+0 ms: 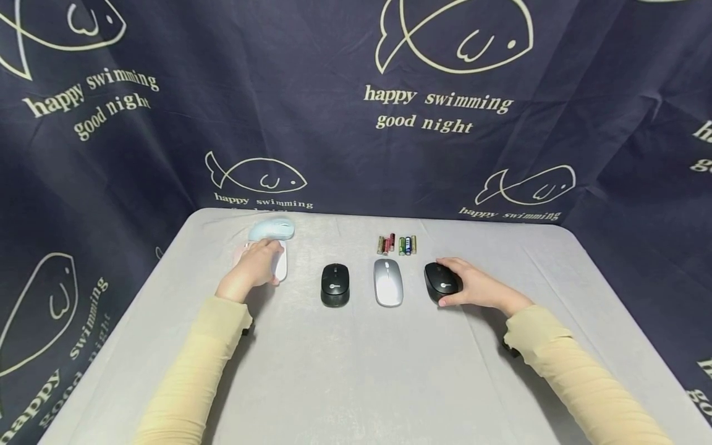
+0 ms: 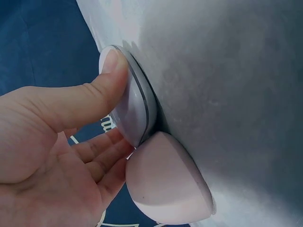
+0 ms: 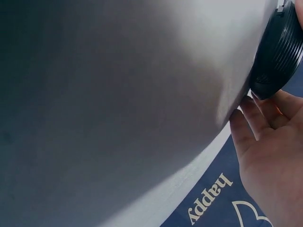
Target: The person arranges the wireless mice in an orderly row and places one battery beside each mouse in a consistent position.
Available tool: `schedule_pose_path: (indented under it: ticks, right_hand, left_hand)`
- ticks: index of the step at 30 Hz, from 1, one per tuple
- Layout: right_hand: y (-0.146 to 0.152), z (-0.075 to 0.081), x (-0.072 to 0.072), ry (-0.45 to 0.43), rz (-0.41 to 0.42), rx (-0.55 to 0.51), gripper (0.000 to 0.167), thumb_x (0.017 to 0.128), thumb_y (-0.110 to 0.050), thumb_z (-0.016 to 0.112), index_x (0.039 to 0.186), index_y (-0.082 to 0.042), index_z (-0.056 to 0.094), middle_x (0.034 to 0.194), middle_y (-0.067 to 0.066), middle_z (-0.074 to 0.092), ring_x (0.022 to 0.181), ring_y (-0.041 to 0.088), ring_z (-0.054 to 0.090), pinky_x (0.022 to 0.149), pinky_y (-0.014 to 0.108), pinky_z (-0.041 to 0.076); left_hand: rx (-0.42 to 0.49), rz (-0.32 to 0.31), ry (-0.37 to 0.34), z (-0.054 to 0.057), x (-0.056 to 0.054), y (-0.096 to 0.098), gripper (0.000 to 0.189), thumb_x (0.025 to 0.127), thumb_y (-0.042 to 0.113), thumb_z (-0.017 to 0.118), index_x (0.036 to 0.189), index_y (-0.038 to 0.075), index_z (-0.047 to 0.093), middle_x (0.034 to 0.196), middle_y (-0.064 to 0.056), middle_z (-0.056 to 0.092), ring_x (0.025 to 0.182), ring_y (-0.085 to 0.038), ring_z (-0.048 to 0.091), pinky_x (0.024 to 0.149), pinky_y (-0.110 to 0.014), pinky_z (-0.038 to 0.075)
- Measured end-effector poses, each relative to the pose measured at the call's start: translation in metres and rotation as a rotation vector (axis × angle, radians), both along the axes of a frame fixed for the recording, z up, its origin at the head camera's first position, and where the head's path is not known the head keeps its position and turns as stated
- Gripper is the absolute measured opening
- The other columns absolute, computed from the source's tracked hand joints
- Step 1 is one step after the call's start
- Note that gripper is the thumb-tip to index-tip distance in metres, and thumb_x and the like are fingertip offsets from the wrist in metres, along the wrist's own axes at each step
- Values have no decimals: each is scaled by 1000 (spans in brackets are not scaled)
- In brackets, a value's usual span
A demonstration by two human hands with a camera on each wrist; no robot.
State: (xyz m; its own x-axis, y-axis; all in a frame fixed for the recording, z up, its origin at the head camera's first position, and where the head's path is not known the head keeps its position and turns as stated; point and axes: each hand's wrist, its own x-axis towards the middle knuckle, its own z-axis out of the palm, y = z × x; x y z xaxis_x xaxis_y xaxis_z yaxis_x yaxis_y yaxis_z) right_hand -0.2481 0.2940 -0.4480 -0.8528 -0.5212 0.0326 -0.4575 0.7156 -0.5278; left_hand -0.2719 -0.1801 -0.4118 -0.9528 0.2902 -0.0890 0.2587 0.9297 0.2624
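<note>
Grip step, prob.: white mouse [image 2: 135, 106] pinched by L hand [image 1: 256, 262], rightmost black mouse [image 1: 440, 277] clamped in R hand [image 1: 470, 285]; next, adj. pink mouse [image 2: 165, 179] shouldn't be bumped.

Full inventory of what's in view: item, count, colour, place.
light blue mouse: 1, light blue, table's far left
white mouse: 1, white, under left hand
pink mouse: 1, pale pink, beside white mouse
left black mouse: 1, black, left of silver mouse
silver mouse: 1, silver, mid-row
right black mouse: 1, black, in right hand
batteries: 6, mixed red, gold, green, blue, two groups of three beyond silver mouse
table: 1, light grey, under everything
fabric backdrop: dark blue, cream fish and lettering, around table
sleeves: 2, pale yellow, both arms
left hand: 1, bare, holding white mouse
right hand: 1, bare, gripping right black mouse
</note>
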Motion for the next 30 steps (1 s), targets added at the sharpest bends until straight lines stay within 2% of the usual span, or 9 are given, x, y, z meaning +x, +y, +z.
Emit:
schedule_pose_path:
  ticks: [10,19,30]
  right_hand:
    - [0,-1,-1,-7,3,23,98,65,-43,83,140,1,39,142,22,39,130,39,37,106,55,31]
    - [-1,3,0,-10,12,20,96,66,-42,83,139,1,40,142,22,39,131,39,36,106,55,31]
    - [0,2,1,-18,5,18,94,66,-42,83,139,0,40,142,22,39,131,40,36,106,55,30]
  left_hand:
    - [-39,-34,16,3,-2,-2,76,61,16,86,125,-2,50,133,-26,47,123,-47,41,104,-60,31]
    - [-16,-68,19,8,-1,-4,76,58,15,87,123,-4,52,129,-28,49,121,-49,43,103,-62,30]
    - [14,-72,-20,8,-7,-10,80,57,20,88,125,0,52,130,-23,49,123,-41,41,103,-60,28]
